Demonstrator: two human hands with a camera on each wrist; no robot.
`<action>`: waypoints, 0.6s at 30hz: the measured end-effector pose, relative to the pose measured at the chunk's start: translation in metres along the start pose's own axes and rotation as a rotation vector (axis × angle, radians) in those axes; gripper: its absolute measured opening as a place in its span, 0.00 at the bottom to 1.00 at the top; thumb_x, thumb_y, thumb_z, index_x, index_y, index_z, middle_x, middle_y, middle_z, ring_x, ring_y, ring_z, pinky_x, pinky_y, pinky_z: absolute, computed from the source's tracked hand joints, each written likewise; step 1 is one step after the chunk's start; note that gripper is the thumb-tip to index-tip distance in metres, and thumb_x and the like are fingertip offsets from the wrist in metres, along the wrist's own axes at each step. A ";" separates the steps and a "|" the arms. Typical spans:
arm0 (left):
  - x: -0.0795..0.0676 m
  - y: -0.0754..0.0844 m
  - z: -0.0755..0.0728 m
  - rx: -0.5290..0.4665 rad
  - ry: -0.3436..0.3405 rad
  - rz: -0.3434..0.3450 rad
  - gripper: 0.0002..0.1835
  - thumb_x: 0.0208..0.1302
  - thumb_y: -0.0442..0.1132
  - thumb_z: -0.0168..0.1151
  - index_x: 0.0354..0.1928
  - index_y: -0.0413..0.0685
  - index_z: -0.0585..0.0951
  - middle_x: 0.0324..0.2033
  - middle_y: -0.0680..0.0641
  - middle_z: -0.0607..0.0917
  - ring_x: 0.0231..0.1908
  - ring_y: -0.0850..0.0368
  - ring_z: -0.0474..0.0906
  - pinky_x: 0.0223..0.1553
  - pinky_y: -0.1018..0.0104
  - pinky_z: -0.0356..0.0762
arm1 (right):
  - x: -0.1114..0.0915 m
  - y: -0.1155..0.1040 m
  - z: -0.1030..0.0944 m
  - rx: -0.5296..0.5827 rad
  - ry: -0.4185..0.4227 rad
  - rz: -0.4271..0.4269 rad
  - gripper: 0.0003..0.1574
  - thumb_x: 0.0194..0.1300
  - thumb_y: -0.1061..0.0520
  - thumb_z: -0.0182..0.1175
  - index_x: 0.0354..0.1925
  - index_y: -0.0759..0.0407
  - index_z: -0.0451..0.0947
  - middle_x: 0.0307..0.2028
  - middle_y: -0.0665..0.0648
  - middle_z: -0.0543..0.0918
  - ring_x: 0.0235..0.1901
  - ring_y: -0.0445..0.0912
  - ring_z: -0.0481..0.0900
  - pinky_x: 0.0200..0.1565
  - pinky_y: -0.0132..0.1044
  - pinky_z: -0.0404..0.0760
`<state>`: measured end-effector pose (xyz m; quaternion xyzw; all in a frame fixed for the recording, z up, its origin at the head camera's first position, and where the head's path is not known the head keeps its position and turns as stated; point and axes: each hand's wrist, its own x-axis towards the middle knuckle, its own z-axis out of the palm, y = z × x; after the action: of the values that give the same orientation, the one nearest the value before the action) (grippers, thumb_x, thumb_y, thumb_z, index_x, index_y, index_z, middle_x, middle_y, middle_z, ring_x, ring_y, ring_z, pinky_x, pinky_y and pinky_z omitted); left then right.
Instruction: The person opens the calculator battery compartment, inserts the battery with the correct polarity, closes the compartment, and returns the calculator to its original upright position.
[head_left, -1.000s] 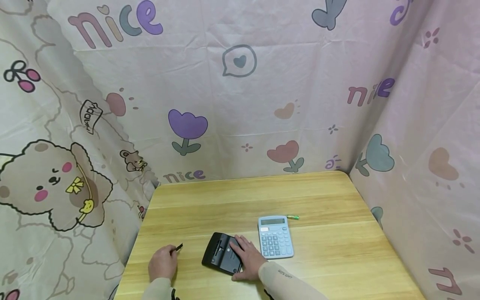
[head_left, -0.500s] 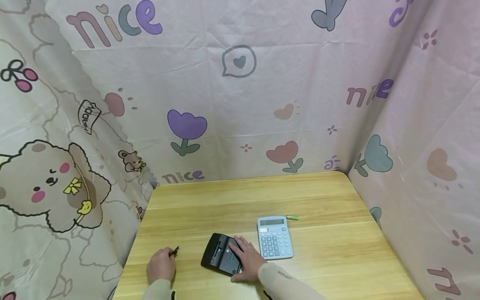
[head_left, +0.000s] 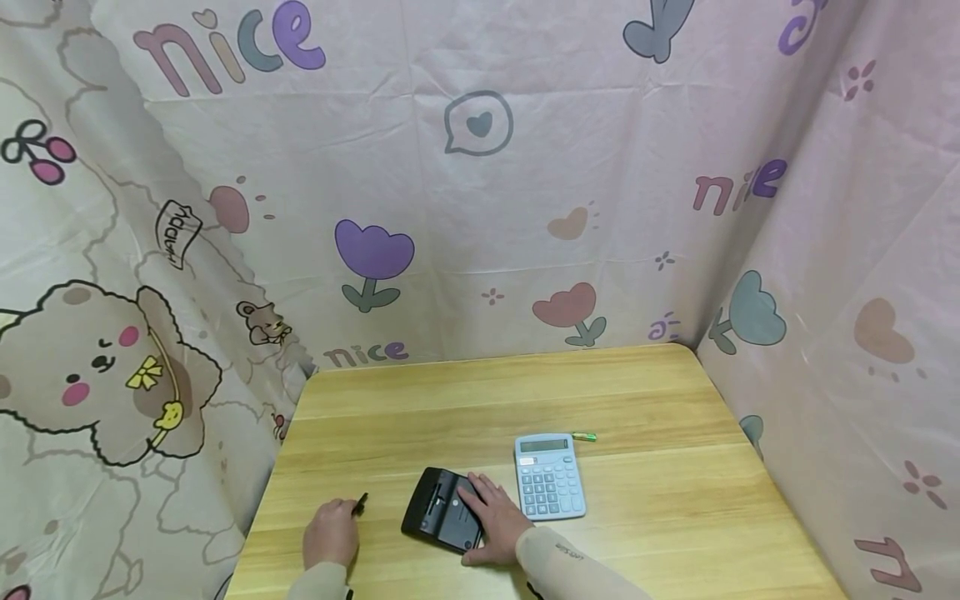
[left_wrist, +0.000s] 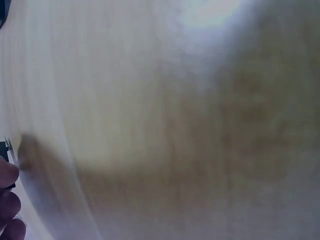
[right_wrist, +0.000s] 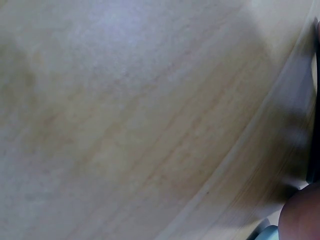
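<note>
Fingers (head_left: 347,507) of the left hand (head_left: 330,535) pinch a small black piece (head_left: 361,504) left of the black device (head_left: 442,510), having edged slightly nearer it; right hand (head_left: 497,520), fingers extended, rests thereon, work judged unfinished.

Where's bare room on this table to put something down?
Free on the table: the far strip behind the blue calculator and green item, and the patch to their right. Crowded: front middle, where the right hand rests on the black device.

Both sleeves (head_left: 579,570) are beige, the right one bearing dark lettering (head_left: 569,551)
</note>
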<state>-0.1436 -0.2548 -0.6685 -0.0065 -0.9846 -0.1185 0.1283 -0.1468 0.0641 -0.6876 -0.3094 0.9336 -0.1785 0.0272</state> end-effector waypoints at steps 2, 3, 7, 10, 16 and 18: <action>-0.001 0.001 -0.001 0.012 -0.011 0.009 0.09 0.48 0.30 0.67 0.34 0.43 0.84 0.29 0.43 0.83 0.29 0.47 0.79 0.26 0.53 0.79 | 0.000 0.000 0.000 0.002 0.002 0.000 0.71 0.36 0.20 0.60 0.71 0.46 0.46 0.70 0.57 0.46 0.67 0.53 0.46 0.62 0.51 0.57; -0.001 0.002 -0.001 0.022 -0.014 0.014 0.09 0.48 0.31 0.68 0.35 0.44 0.85 0.30 0.43 0.83 0.28 0.47 0.79 0.25 0.54 0.79 | 0.000 0.000 0.001 0.001 0.003 0.001 0.71 0.35 0.20 0.60 0.71 0.46 0.46 0.70 0.56 0.46 0.67 0.53 0.46 0.62 0.51 0.58; -0.004 0.005 -0.001 0.043 -0.037 0.012 0.12 0.49 0.34 0.67 0.39 0.46 0.84 0.31 0.42 0.84 0.28 0.47 0.79 0.21 0.56 0.79 | 0.000 0.000 0.002 -0.002 0.008 -0.001 0.71 0.35 0.20 0.60 0.71 0.46 0.46 0.70 0.56 0.46 0.67 0.53 0.45 0.62 0.52 0.58; -0.005 0.006 0.000 0.037 -0.056 -0.002 0.14 0.50 0.34 0.66 0.43 0.45 0.83 0.34 0.39 0.83 0.29 0.45 0.79 0.22 0.55 0.79 | 0.000 0.001 0.003 -0.002 0.015 -0.005 0.71 0.35 0.20 0.60 0.71 0.46 0.46 0.70 0.56 0.46 0.67 0.53 0.46 0.62 0.52 0.58; -0.005 0.008 -0.001 0.006 -0.084 -0.027 0.18 0.53 0.35 0.65 0.47 0.40 0.81 0.36 0.37 0.80 0.32 0.44 0.78 0.25 0.53 0.79 | 0.000 0.002 0.004 -0.003 0.019 -0.008 0.71 0.36 0.20 0.59 0.71 0.45 0.45 0.70 0.56 0.46 0.67 0.53 0.45 0.62 0.52 0.58; -0.004 0.008 -0.001 -0.001 -0.096 -0.031 0.19 0.53 0.35 0.65 0.49 0.38 0.79 0.37 0.37 0.80 0.32 0.45 0.77 0.26 0.54 0.79 | 0.000 0.002 0.004 -0.011 0.012 -0.007 0.70 0.36 0.19 0.58 0.71 0.45 0.45 0.70 0.56 0.46 0.68 0.52 0.45 0.62 0.51 0.58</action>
<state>-0.1392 -0.2473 -0.6672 0.0030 -0.9895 -0.1206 0.0792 -0.1473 0.0642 -0.6924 -0.3118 0.9336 -0.1753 0.0192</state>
